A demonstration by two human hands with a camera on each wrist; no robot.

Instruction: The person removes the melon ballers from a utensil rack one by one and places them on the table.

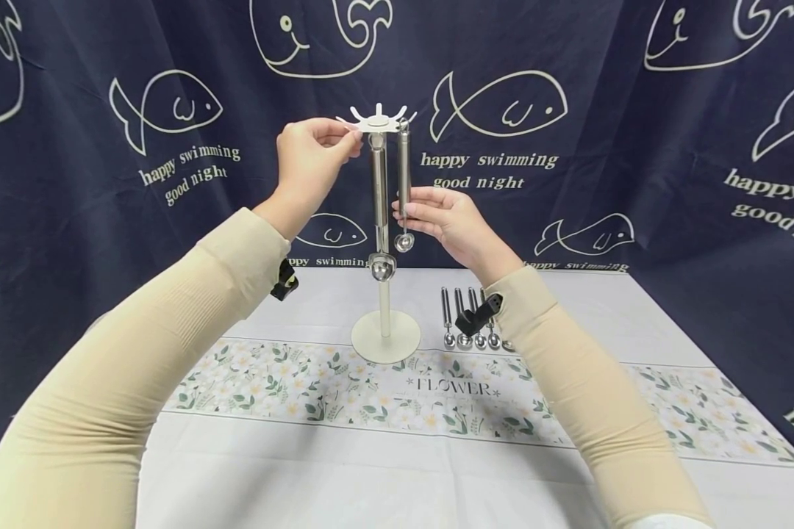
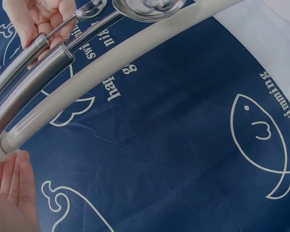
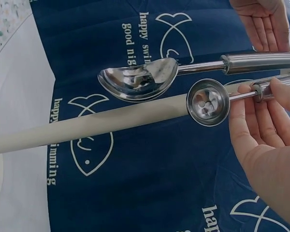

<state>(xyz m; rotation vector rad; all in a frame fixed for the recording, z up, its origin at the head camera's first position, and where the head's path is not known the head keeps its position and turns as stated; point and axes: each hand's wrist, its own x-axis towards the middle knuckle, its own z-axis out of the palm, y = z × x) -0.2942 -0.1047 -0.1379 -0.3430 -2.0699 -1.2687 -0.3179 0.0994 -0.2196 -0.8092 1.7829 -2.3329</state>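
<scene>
A pale rack (image 1: 384,303) stands upright on a round base, with hooks spread around its top. My left hand (image 1: 314,150) pinches the left edge of that hooked top between thumb and fingers. From a front hook hangs a steel ice cream scoop (image 1: 379,191), bowl downward. To its right, my right hand (image 1: 446,219) holds a smaller steel melon baller (image 1: 404,165) by the lower handle. The ring of the melon baller is at a right-hand hook; whether its weight rests there I cannot tell. In the right wrist view its small round bowl (image 3: 208,102) shows beside the larger scoop.
Several steel scoops (image 1: 473,316) lie in a row on the white table (image 1: 291,470), right of the rack's base, partly hidden by my right wrist. A floral printed band (image 1: 271,382) crosses the table. A dark blue curtain (image 1: 384,44) with fish drawings hangs behind.
</scene>
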